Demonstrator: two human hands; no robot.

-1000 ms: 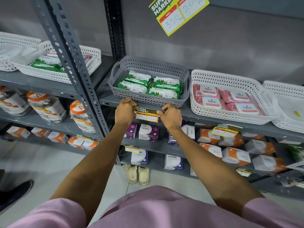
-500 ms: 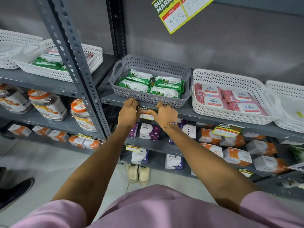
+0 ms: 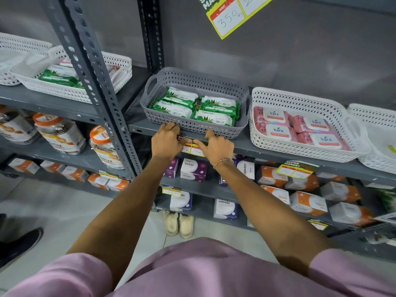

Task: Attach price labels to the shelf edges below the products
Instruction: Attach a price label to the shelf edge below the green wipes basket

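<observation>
A yellow, red and white price label [image 3: 194, 149] lies against the grey shelf edge [image 3: 267, 152], just below the grey basket [image 3: 192, 125] of green wipe packs [image 3: 194, 106]. My left hand [image 3: 166, 143] presses the label's left part, fingers curled over the shelf lip. My right hand [image 3: 217, 146] presses its right part with thumb and fingers. Most of the label is hidden by both hands.
A white basket [image 3: 300, 151] of pink Kara packs stands to the right. Another label [image 3: 294, 169] hangs on the shelf edge below it. Boxes fill the lower shelves, jars [image 3: 62, 133] stand at left. A large price card [image 3: 231, 13] hangs above. Shoes [image 3: 179, 224] lie on the floor.
Both hands moved closer together over the label, covering more of it, and pressed it up against the shelf edge. The camera came nearer to the shelf.
</observation>
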